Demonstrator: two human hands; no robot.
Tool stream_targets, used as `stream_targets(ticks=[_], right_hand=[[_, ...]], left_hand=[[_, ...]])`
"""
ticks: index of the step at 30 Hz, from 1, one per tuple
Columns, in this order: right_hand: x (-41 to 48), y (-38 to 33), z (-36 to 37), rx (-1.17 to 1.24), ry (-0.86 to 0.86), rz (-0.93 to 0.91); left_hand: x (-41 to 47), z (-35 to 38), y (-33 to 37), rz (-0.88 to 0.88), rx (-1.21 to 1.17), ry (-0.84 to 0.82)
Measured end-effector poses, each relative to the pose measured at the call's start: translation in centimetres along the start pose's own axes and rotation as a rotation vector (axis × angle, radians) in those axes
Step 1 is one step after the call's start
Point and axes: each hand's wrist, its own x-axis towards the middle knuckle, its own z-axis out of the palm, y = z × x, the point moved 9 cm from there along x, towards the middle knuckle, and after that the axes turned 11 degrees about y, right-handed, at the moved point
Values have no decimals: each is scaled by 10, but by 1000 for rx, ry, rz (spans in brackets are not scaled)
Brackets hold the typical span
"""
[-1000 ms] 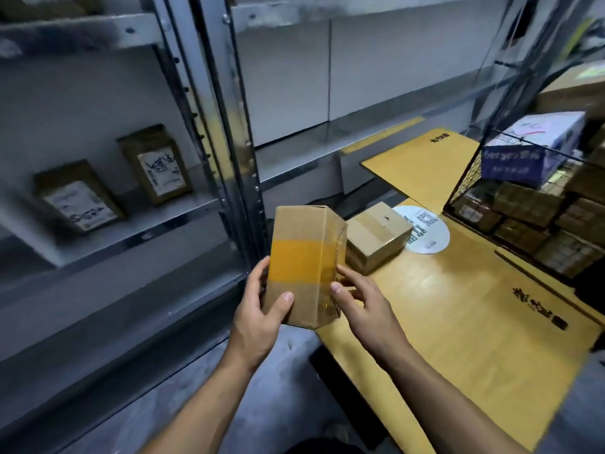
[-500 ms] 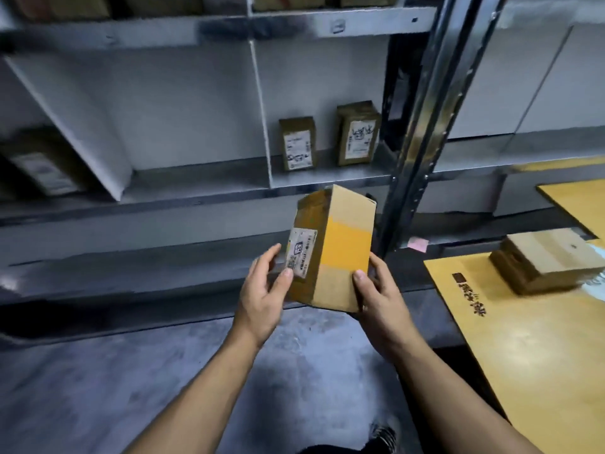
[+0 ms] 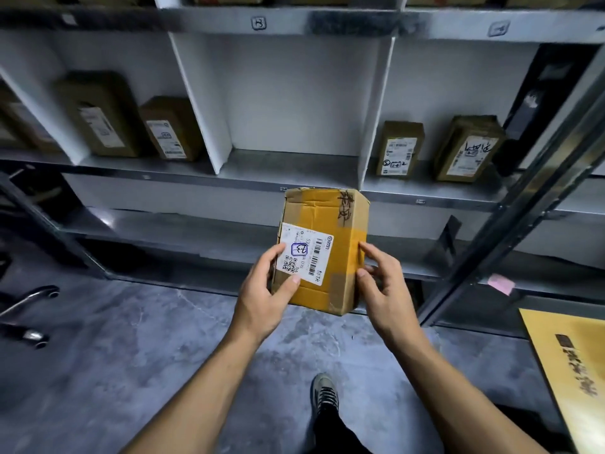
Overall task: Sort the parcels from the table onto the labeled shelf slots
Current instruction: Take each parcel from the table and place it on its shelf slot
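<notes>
The parcel (image 3: 327, 224) hangs in the air between my two hands, in front of the shelf (image 3: 229, 183) and below its edge, upright, its white label (image 3: 306, 253) facing me. My left hand (image 3: 262, 299) grips the left edge, with the thumb laid over the label's lower corner and the fingertips curled onto its near side. My right hand (image 3: 386, 290) pinches the right side, fingertips pressed on the yellow tape.

To do this step well, I judge I should read the blue mark on the label first. Then I should match it to the handwritten tags (image 3: 258, 23) on the rail high above my fingers, and only then lift. The slot straight above my fingertips, between two white dividers, is nearest, but I cannot tell whether its tag matches. The parcel should go in upright with the label outward, as the others stand.

Counted: one parcel in my hands. Up and left of my left fingers stand two more, a tall box (image 3: 98, 113) and a shorter box (image 3: 172, 127). Up and right of my right fingers stand two, a slim box (image 3: 399, 149) and a scribbled box (image 3: 468, 149). I can make out two tags, and one table (image 3: 573, 371) corner sits down and right of my right hand
</notes>
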Motion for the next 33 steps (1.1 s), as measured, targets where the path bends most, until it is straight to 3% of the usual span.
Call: stream_targets(ticks=[11, 18, 33], right_hand=[[107, 28, 70, 71, -264, 214], [177, 25, 110, 104, -225, 184], [287, 22, 173, 83, -54, 170]], left_hand=[[108, 11, 10, 182, 229, 127], [161, 27, 19, 232, 294, 231], [270, 17, 8, 275, 380, 138]])
